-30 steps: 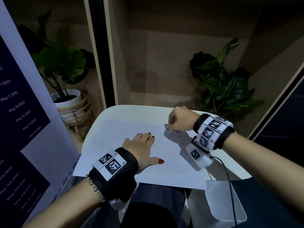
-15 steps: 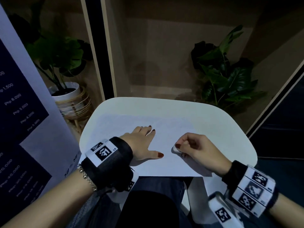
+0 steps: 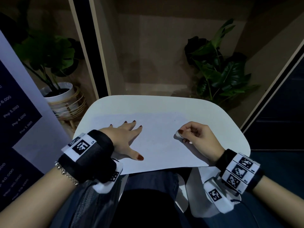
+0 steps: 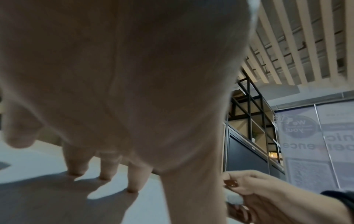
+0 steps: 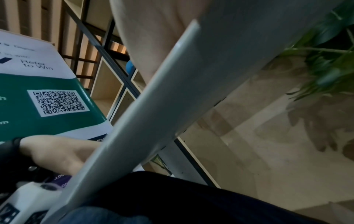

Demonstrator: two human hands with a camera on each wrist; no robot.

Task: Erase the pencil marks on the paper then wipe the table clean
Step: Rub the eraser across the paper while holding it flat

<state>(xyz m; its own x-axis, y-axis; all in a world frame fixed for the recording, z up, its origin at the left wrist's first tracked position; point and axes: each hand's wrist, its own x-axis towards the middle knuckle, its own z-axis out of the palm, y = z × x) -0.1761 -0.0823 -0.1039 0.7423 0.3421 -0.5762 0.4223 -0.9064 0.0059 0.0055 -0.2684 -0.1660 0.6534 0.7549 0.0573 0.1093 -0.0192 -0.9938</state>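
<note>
Left hand [image 3: 125, 137] flat, fingers spread on paper [image 3: 158, 142]; right hand [image 3: 195, 137] pinches eraser [image 3: 178, 135]. Risk: paper overhangs table [image 3: 148, 104] edge, hard rub creases/tears it.

Banner [image 3: 18, 112] to my left: price list reading "Php 6,000", "Php 5,000", "Php 4,000", "Php 3,000"; lower lines blurred. Green poster [image 5: 47, 94], right wrist view: "Refer to Win" above a QR code. Glass panel [image 4: 298, 127], left wrist view: mirrored circular decal with "We" and "you!". My left wristband label [image 3: 82, 144]: "L5".
</note>
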